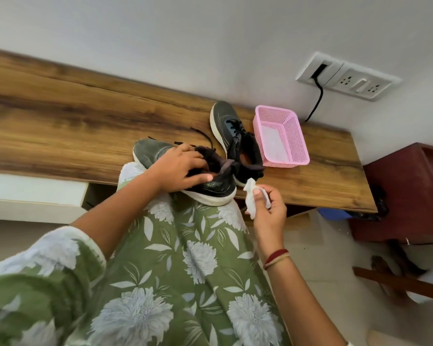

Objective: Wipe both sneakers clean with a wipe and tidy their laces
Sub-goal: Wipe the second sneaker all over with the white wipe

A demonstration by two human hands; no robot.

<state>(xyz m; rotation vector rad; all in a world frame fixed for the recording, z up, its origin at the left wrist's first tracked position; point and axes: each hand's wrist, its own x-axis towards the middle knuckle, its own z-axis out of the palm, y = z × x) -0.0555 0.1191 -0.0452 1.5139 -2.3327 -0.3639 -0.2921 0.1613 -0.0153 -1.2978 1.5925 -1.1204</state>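
Head view: the only camera, looking down over the person's lap to a desk against a white wall.
Near sneaker: a dark grey sneaker with a white sole (152,153) lies across the knee of a green floral garment (185,270), at the desk's front edge, toe to the left.
Left hand: the left hand (179,168) grips this sneaker at its opening, fingers curled over the collar and thumb on the side.
Laces: a loose black lace (203,135) trails from it onto the desk.
Right hand: the right hand (270,211) pinches a crumpled white wipe (251,202) between thumb and fingers, just beside the near sneaker's heel.
Far sneaker: the matching dark grey sneaker (225,118) stands on the long brown wooden desk (85,116), laced, toe toward the wall.
Basket: a pink perforated plastic basket (296,136) sits just to the right of the far sneaker.
Wall: a white socket panel (348,76) with a black cable (316,101) hanging down.
Right edge: a dark red wooden cabinet (410,191).
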